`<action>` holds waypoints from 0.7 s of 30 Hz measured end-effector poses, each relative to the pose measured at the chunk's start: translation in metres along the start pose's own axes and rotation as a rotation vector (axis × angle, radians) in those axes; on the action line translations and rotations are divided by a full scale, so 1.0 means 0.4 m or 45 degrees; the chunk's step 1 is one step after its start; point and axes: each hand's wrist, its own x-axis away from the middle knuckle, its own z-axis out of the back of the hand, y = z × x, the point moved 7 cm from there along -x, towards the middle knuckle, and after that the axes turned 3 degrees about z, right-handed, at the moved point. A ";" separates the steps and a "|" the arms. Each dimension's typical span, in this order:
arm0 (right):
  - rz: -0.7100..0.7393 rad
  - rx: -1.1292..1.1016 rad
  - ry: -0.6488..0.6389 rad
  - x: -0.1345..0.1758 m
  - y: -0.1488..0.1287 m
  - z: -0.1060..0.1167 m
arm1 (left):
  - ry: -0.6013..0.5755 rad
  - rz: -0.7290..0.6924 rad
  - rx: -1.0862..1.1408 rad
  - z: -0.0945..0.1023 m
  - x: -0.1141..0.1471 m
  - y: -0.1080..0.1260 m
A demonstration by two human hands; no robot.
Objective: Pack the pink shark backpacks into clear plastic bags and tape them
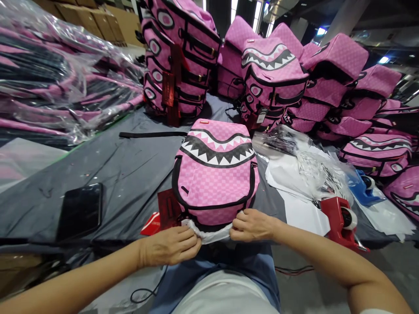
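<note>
A pink checkered backpack (216,187) with black trim and a shark-mouth print lies on the dark table cover in front of me, its base toward my body. Along that base runs a strip of white wrapping (214,236), thin and crumpled, perhaps paper or foam. My left hand (176,246) pinches its left end, fingers closed. The right end is gripped between the curled fingers of my right hand (250,224), close to the backpack's lower right corner. A black strap (152,134) stretches out leftward from the bag. Dark red tags (168,207) lie by its left side.
A black phone or tablet (81,207) lies at left. Red (340,222) and blue (365,187) tape dispensers stand at right beside white papers (301,209). Stacked pink backpacks (183,65) rise behind. Plastic-wrapped pink and black pieces (65,83) are piled at far left.
</note>
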 end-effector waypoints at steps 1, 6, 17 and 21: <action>-0.044 0.031 0.072 0.010 -0.010 0.000 | 0.003 0.036 0.001 -0.001 0.005 0.010; -0.362 0.068 0.294 0.058 -0.055 -0.030 | 0.110 0.328 0.208 -0.006 -0.071 0.002; -1.857 -1.442 0.902 0.170 -0.034 -0.150 | -0.704 0.990 1.271 -0.172 -0.130 -0.057; -2.041 -1.419 1.145 0.143 -0.005 -0.176 | -0.723 1.120 1.272 -0.188 -0.116 -0.047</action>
